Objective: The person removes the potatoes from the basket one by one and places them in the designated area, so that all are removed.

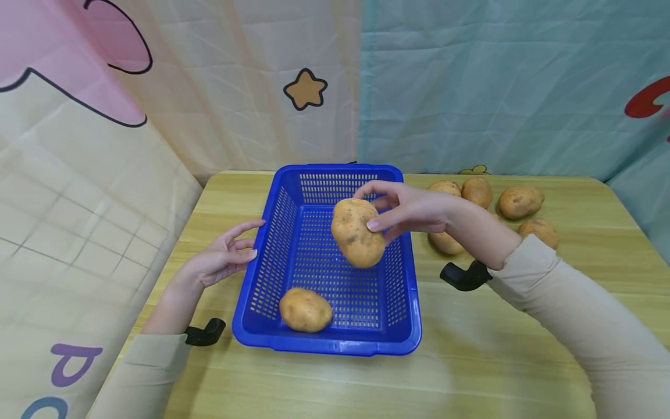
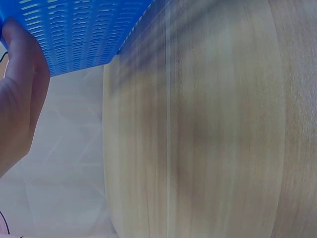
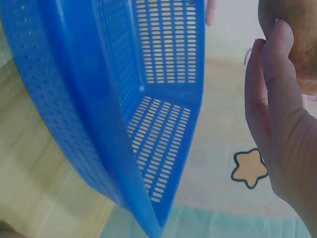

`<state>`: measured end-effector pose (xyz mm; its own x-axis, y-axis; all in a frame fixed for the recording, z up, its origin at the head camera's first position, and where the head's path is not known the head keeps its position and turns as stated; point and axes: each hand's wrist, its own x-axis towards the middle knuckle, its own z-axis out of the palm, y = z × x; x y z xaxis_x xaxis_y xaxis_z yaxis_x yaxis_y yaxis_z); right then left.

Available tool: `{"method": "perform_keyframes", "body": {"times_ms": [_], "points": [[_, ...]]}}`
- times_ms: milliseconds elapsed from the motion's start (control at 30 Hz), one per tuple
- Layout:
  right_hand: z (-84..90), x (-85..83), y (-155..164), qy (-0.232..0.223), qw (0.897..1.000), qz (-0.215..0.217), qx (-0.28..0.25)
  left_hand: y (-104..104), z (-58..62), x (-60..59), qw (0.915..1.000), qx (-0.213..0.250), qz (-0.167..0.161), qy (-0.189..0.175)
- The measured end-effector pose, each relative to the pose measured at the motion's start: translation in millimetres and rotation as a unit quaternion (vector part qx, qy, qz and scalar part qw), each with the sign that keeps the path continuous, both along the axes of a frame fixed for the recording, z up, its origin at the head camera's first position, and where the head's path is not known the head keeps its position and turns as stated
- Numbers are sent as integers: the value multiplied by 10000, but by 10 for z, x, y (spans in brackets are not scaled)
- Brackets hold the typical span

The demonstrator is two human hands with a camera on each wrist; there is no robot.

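Note:
Above the blue plastic basket (image 1: 327, 347), my right hand (image 1: 410, 208) grips a potato (image 1: 358, 233) between thumb and fingers. The right wrist view shows this potato (image 3: 302, 34) at the top right corner, partly cut off, with the thumb (image 3: 280, 39) pressed to its side. A second potato (image 1: 306, 309) lies inside the basket at its near left corner. My left hand (image 1: 222, 259) is at the basket's left side, fingers loosely extended, fingertips at the rim. In the left wrist view that hand (image 2: 22, 89) meets the basket wall (image 2: 79, 34); its fingertips are mostly hidden.
Several potatoes (image 1: 520, 202) lie on the wooden table (image 1: 471, 361) right of the basket, partly hidden behind my right forearm. A printed curtain (image 1: 439, 87) hangs behind the table's back edge and along the left side.

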<state>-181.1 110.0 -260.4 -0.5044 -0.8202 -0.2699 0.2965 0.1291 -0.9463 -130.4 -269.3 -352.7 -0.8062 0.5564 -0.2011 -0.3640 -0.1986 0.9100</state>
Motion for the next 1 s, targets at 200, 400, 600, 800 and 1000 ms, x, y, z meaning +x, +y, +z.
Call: {"method": "perform_keyframes", "body": {"times_ms": [200,400,600,800,1000], "points": [[-8,47,202,85,10000,-34,-12,13,0,0,10000,47,0,-23],[-54,83,405,151,9999,4,-58,15,3,6,10000,30,59,-40],[-91,135,583,265,9996,-17,32,15,4,7,10000,42,46,-61],[-147,180,746,243,9996,-154,46,10,-4,3,9999,159,-7,-51],[-221,207,898,245,9994,-88,-238,3,-3,1,9996,254,-33,-100]]}}
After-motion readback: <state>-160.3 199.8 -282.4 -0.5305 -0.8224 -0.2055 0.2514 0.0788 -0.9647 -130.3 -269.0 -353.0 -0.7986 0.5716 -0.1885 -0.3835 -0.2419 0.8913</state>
